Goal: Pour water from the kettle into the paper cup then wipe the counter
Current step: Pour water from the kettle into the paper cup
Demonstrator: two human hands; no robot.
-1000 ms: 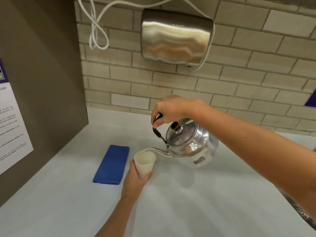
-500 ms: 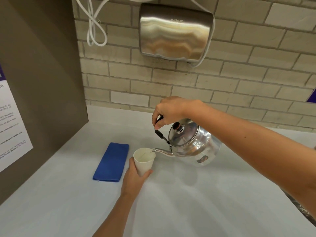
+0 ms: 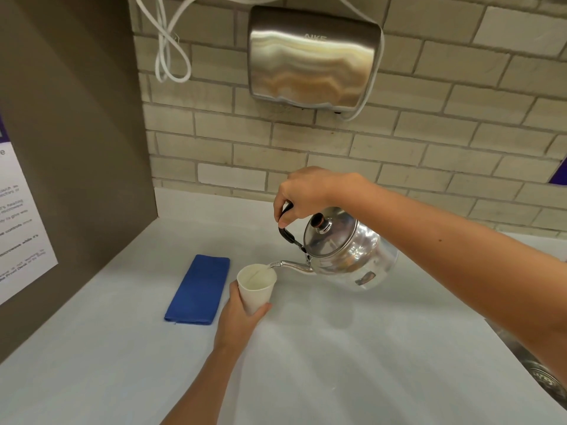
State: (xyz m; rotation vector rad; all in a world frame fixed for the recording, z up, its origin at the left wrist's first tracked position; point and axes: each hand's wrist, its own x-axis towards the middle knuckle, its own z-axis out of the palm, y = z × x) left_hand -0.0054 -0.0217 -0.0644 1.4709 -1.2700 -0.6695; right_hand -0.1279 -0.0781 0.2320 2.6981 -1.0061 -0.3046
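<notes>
A shiny steel kettle (image 3: pixel 349 250) hangs tilted above the white counter (image 3: pixel 337 357), its spout over the rim of a white paper cup (image 3: pixel 256 286). My right hand (image 3: pixel 303 193) grips the kettle's black handle from above. My left hand (image 3: pixel 237 317) wraps the lower part of the cup from the near side and holds it slightly tilted. Pale liquid shows inside the cup. A folded blue cloth (image 3: pixel 199 289) lies flat on the counter just left of the cup.
A steel hand dryer (image 3: pixel 313 59) with a white cable hangs on the brick wall above. A brown side panel (image 3: pixel 70 142) with a printed notice closes off the left. A sink rim and drain (image 3: pixel 543 378) show at the lower right edge.
The kettle's spout has drawn back slightly to the cup's right rim. Both hands hold roughly the same places; the camera view shifted a little.
</notes>
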